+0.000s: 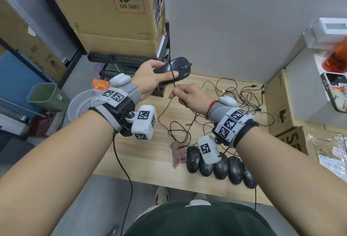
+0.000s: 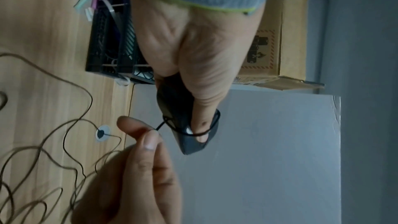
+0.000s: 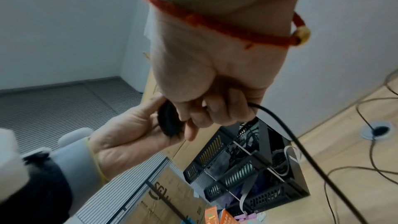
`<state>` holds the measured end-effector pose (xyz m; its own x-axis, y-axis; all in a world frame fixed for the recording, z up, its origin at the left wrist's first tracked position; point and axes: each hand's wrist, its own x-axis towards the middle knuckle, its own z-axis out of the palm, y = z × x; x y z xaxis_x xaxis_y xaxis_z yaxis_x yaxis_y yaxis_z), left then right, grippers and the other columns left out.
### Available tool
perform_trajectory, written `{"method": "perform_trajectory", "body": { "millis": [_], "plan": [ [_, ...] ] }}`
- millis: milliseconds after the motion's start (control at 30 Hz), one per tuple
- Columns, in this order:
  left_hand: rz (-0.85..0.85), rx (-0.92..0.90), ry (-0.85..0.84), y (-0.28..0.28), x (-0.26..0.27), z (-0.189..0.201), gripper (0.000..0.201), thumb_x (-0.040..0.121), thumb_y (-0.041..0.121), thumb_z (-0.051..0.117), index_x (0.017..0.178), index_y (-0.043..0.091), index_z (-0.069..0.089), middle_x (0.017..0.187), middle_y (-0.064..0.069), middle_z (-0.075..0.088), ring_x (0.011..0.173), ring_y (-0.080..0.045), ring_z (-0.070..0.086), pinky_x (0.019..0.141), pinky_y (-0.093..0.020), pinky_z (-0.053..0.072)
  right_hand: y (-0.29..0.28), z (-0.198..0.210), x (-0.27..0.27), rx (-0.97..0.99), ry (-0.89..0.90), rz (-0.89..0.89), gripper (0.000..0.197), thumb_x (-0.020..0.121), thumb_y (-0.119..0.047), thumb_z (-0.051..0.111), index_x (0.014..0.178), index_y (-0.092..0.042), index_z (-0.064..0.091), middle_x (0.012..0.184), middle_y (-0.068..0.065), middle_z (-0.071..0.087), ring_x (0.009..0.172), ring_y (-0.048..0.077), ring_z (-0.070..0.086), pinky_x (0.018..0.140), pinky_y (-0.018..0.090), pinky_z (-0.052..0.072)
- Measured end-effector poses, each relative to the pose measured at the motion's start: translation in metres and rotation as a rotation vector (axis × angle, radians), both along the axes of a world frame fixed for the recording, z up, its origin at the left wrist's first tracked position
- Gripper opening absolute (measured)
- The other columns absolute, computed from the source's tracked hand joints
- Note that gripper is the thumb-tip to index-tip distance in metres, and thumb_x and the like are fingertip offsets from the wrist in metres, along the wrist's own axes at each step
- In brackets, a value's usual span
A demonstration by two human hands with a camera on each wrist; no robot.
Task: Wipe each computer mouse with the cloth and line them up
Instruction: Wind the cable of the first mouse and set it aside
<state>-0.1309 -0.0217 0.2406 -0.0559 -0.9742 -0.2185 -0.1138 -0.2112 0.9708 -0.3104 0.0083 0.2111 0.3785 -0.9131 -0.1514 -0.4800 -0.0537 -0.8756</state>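
**Friend:** Where are you?

**Me:** At a light wooden table point(image 1: 142, 153) by a grey wall. Big brown cardboard boxes point(image 1: 105, 5) are stacked at the back on my left, with black plastic trays point(image 1: 120, 59) under them.

**Friend:** How many mice do you have?

**Me:** Six that I can count. Five black ones sit side by side in a row point(image 1: 221, 164) at the near edge of the table. My right wrist gear hides part of the second one. The sixth mouse point(image 1: 173, 69) is up in the air in my left hand point(image 1: 150, 78).

**Friend:** How do you hold it?

**Me:** My fingers and thumb are curled round it. Its thin black cord point(image 2: 183, 130) loops over my thumb. My right hand point(image 1: 189, 97) is just below, and its finger and thumb pinch that cord tight.

**Friend:** Where is the cloth?

**Me:** There is one. The little pinkish cloth point(image 1: 178, 154) lies flat on the table, touching the left end of the row.

**Friend:** What else is around?

**Me:** Lots of thin cords point(image 1: 236, 95) lie tangled on the table behind the row. On the floor to my left stand a green bin point(image 1: 47, 96) and a white bowl point(image 1: 78, 104). I cannot tell what is in them. The black trays hold wires and small bits.
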Motion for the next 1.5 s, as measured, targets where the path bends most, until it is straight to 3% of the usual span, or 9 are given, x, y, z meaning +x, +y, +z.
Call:
{"method": "perform_trajectory", "body": {
  "millis": [200,367,600,800,933,1033,1133,1367,1500],
  "plan": [
    [0.032,-0.059,-0.353,0.001,0.008,-0.002,0.06,0.063,0.035,0.095,0.108,0.015,0.06,0.103,0.001,0.064,0.093,-0.014,0.063,0.072,-0.025,0.051,-0.002,0.031,-0.004,-0.135,0.192,0.109,0.023,0.099,-0.03,0.059,0.092,-0.016,0.076,0.045,-0.013,0.043,0.048,0.001,0.042,0.052,0.017,0.029],
    [-0.077,-0.078,-0.498,0.004,0.007,0.002,0.056,0.061,0.035,0.095,0.102,0.02,0.059,0.098,0.003,0.064,0.083,-0.012,0.062,0.058,-0.018,0.045,-0.002,0.05,-0.011,-0.107,0.203,0.126,0.027,0.096,-0.036,0.063,0.08,-0.018,0.075,0.04,-0.013,0.038,0.044,0.006,0.034,0.047,0.02,0.025],
    [-0.282,-0.078,-0.684,0.007,0.008,0.005,0.055,0.055,0.034,0.098,0.091,0.027,0.058,0.092,0.007,0.064,0.077,-0.011,0.059,0.06,-0.027,0.041,-0.014,0.067,-0.02,-0.12,0.093,0.045,0.022,0.092,-0.029,0.071,0.081,-0.01,0.074,0.051,-0.008,0.044,0.043,0.004,0.035,0.046,0.015,0.03],
    [-0.427,-0.067,-0.424,0.017,0.002,0.013,0.052,0.06,0.02,0.097,0.096,0.019,0.06,0.085,0.002,0.071,0.075,-0.012,0.064,0.07,-0.028,0.05,-0.026,0.057,-0.025,-0.158,0.045,-0.071,0.022,0.091,-0.034,0.071,0.074,-0.02,0.069,0.064,0.001,0.05,0.061,0.012,0.042,0.061,0.025,0.037],
    [-0.431,-0.022,-0.133,0.022,0.001,0.024,0.058,0.053,0.023,0.095,0.1,0.016,0.061,0.097,-0.016,0.074,0.086,-0.024,0.067,0.083,-0.054,0.057,-0.024,0.041,-0.028,-0.062,-0.104,-0.137,0.019,0.095,-0.017,0.067,0.077,-0.013,0.062,0.059,-0.002,0.052,0.051,0.007,0.044,0.049,0.021,0.035],
    [-0.321,-0.029,0.049,0.022,-0.005,0.03,0.053,0.06,0.011,0.091,0.103,0.011,0.06,0.097,-0.013,0.071,0.082,-0.02,0.069,0.071,-0.034,0.061,-0.017,0.034,-0.024,-0.057,0.08,-0.061,0.015,0.093,0.003,0.057,0.08,-0.003,0.059,0.058,-0.004,0.047,0.055,0.009,0.045,0.051,0.022,0.033],
    [-0.127,-0.049,0.102,0.018,-0.005,0.031,0.048,0.065,0.009,0.091,0.104,0.009,0.062,0.099,-0.012,0.073,0.083,-0.018,0.071,0.069,-0.026,0.057,-0.007,0.025,-0.018,0.026,-0.058,-0.084,0.028,0.103,-0.023,0.051,0.081,-0.014,0.066,0.056,-0.001,0.042,0.047,0.012,0.035,0.045,0.022,0.03],
    [0.143,-0.063,-0.343,0.005,0.014,0.006,0.071,0.049,0.043,0.098,0.105,0.015,0.064,0.105,-0.004,0.072,0.094,-0.019,0.07,0.08,-0.035,0.058,0.004,0.039,-0.006,-0.084,0.129,0.083,0.031,0.098,-0.035,0.059,0.086,-0.014,0.078,0.047,-0.009,0.031,0.041,0.008,0.028,0.046,0.018,0.023],
    [0.033,-0.072,-0.638,0.006,0.019,0.005,0.056,0.059,0.034,0.096,0.103,0.022,0.064,0.1,0.004,0.067,0.083,-0.014,0.062,0.059,-0.025,0.044,0.002,0.054,-0.004,-0.125,0.048,0.06,0.028,0.095,-0.033,0.066,0.08,-0.012,0.076,0.052,-0.006,0.043,0.048,0.008,0.031,0.05,0.022,0.026]
  ]
}}
